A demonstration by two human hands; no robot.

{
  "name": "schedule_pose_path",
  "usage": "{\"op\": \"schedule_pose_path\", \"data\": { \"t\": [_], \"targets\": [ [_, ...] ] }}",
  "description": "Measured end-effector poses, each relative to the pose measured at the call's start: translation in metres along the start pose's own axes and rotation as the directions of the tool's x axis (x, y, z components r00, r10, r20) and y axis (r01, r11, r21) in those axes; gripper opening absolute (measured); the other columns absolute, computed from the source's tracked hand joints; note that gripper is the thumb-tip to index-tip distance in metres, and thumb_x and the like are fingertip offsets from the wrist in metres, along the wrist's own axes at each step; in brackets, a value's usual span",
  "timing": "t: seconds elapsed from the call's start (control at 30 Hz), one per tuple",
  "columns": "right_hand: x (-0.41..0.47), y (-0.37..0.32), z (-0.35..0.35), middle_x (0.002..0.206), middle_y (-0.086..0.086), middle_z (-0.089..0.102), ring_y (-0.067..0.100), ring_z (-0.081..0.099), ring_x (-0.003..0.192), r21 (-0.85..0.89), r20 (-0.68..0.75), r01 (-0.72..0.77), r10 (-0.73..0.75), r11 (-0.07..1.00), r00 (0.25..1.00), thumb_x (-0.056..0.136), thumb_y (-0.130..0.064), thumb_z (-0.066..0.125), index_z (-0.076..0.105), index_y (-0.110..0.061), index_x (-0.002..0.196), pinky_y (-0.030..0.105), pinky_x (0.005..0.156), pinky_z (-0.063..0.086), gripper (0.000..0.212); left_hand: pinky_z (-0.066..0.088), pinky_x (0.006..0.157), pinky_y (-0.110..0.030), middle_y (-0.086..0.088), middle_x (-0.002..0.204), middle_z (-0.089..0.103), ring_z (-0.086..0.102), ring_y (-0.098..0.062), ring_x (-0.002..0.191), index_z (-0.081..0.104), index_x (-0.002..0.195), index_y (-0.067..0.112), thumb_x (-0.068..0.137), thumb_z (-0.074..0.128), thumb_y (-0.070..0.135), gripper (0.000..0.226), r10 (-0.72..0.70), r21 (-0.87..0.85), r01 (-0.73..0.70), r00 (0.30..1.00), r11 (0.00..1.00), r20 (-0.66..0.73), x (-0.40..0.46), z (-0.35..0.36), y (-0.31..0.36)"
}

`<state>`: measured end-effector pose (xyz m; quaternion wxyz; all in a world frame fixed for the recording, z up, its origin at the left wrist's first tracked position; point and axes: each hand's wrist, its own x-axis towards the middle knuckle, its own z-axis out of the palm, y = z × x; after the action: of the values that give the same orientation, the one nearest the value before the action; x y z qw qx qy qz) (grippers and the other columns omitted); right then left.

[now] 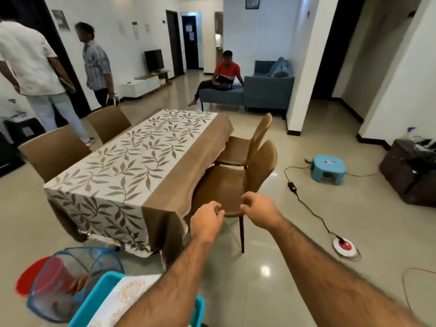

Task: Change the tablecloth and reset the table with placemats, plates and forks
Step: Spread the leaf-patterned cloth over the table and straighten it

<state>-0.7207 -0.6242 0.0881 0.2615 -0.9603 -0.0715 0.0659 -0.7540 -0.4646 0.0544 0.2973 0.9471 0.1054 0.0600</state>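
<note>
A cream tablecloth (139, 156) with a brown leaf print and a brown border covers the dining table and hangs down its near end and right side. Nothing stands on it. Both my arms reach forward past the table's near right corner. My left hand (206, 221) and my right hand (257, 212) hover side by side over the near brown chair (226, 187), fingers curled, holding nothing. A folded pale cloth with round motifs (122, 296) lies in a turquoise tub (94, 300) at the bottom left.
Brown chairs stand on both long sides of the table. A blue mesh hamper (59, 286) and a red bucket (26, 279) sit on the floor at the near left. A black cable (306, 206), a round red-and-white device (345, 247) and a blue stool (328, 168) lie to the right. Three people are farther back.
</note>
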Motion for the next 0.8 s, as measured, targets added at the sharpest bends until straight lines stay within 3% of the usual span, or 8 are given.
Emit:
{"op": "schedule_pose_path", "data": {
  "t": [0.23, 0.37, 0.5, 0.67, 0.8],
  "targets": [
    [0.132, 0.008, -0.053, 0.128, 0.000, 0.062, 0.018, 0.060, 0.116, 0.045, 0.004, 0.068, -0.068, 0.997, 0.998, 0.094, -0.031, 0.058, 0.056, -0.020, 0.134, 0.035, 0.100, 0.050, 0.041, 0.049, 0.096, -0.030, 0.010, 0.125, 0.063, 0.060, -0.010, 0.113, 0.060, 0.128, 0.030, 0.094, 0.058, 0.038, 0.034, -0.082, 0.000, 0.083, 0.993, 0.997, -0.089, 0.112, 0.005, 0.024],
    [0.220, 0.008, -0.062, 0.132, -0.001, 0.061, 0.017, 0.058, 0.120, 0.047, 0.008, 0.165, -0.166, 0.985, 0.986, 0.093, -0.032, 0.058, 0.055, -0.021, 0.134, 0.035, 0.102, 0.048, 0.042, 0.053, 0.088, -0.030, 0.008, 0.115, 0.068, 0.064, -0.011, 0.100, 0.062, 0.123, 0.029, 0.093, 0.059, 0.039, 0.032, -0.130, -0.015, 0.129, 0.975, 0.992, -0.179, 0.186, 0.023, 0.033],
    [0.300, 0.018, -0.064, 0.126, -0.003, 0.063, 0.019, 0.060, 0.115, 0.045, 0.057, 0.236, -0.239, 0.971, 0.969, 0.092, -0.033, 0.058, 0.059, -0.022, 0.129, 0.031, 0.095, 0.049, 0.038, 0.053, 0.081, -0.027, 0.010, 0.109, 0.069, 0.064, -0.007, 0.094, 0.064, 0.119, 0.030, 0.093, 0.060, 0.040, 0.028, -0.240, -0.049, 0.234, 0.946, 0.971, -0.217, 0.247, 0.051, 0.036],
    [0.403, 0.015, -0.048, 0.122, -0.004, 0.064, 0.016, 0.061, 0.109, 0.000, 0.189, 0.272, -0.267, 0.962, 0.945, 0.092, -0.035, 0.060, 0.060, -0.023, 0.125, 0.031, 0.091, 0.050, 0.034, 0.049, 0.076, -0.025, 0.007, 0.104, 0.067, 0.061, -0.009, 0.091, 0.063, 0.116, 0.027, 0.095, 0.056, 0.039, 0.026, -0.454, -0.140, 0.432, 0.861, 0.891, -0.228, 0.301, 0.069, 0.018],
    [0.463, -0.012, 0.007, 0.119, 0.000, 0.065, 0.019, 0.062, 0.104, 0.006, 0.336, 0.315, -0.299, 0.949, 0.893, 0.092, -0.034, 0.057, 0.062, -0.020, 0.119, 0.032, 0.088, 0.052, 0.031, 0.041, 0.068, -0.023, 0.004, 0.095, 0.065, 0.055, -0.009, 0.081, 0.066, 0.105, 0.023, 0.095, 0.056, 0.038, 0.021, -0.653, -0.189, 0.625, 0.731, 0.757, -0.199, 0.323, 0.088, -0.024]
  ]
}}
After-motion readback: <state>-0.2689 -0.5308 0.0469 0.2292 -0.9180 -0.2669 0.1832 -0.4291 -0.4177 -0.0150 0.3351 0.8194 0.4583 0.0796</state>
